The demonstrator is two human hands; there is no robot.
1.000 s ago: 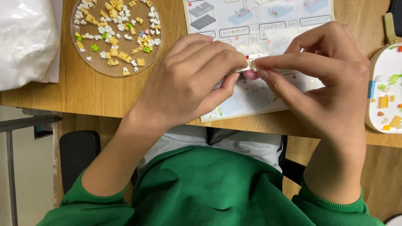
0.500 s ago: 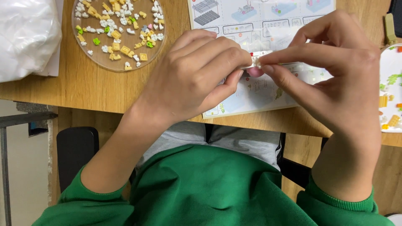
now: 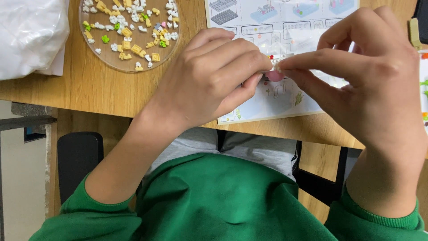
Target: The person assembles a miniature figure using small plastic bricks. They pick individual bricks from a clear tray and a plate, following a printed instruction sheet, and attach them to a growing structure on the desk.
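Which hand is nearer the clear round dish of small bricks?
Left. The left hand sits just right of the clear round dish; the right hand is farther right, beyond the left hand.

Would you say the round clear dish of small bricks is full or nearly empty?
Partly filled: small bricks lie scattered in one layer across the clear dish, bare patches between.

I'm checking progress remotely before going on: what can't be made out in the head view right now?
- Small white piece pinched between left hand and right hand: mostly covered by fingers; shape unclear.
- Instruction sheet: middle hidden by both hands, top cut off by the edge.
- Clear dish of tiny bricks: top cut off; bricks too small to tell apart.
- White tray: cut by the right edge.
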